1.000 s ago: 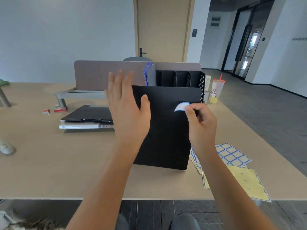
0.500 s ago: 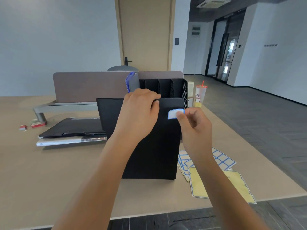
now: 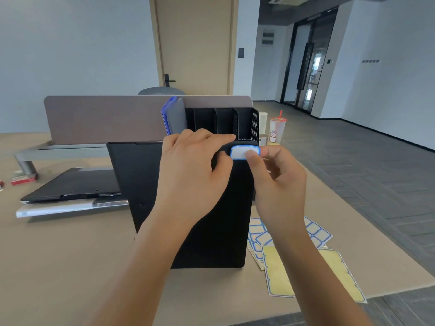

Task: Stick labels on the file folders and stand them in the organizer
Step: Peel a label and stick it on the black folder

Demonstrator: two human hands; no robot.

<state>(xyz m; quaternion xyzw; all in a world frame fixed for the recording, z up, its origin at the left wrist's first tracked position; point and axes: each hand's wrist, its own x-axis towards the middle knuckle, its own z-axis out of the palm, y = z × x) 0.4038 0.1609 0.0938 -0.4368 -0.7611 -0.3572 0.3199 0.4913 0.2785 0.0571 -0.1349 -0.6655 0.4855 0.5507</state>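
Note:
A black file folder (image 3: 219, 231) stands on edge on the table in front of me. My left hand (image 3: 195, 170) grips its top edge, fingers curled over the rim. My right hand (image 3: 275, 182) pinches a white label with a blue border (image 3: 242, 152) against the folder's upper right corner, thumb on the label's face. Behind the folder stands the black mesh organizer (image 3: 255, 124) with several slots; a blue and grey folder (image 3: 174, 116) stands in its leftmost slot.
Sheets of blue-bordered labels (image 3: 317, 231) and yellow backing sheets (image 3: 280, 278) lie on the table at the right. More folders (image 3: 70, 191) are stacked flat at the left. A drink cup (image 3: 277, 130) stands beside the organizer. A desk divider (image 3: 106, 118) runs behind.
My left hand went from flat against the folder to gripping its top edge. My right hand brought the label onto the folder's upper right corner. The view shifted right.

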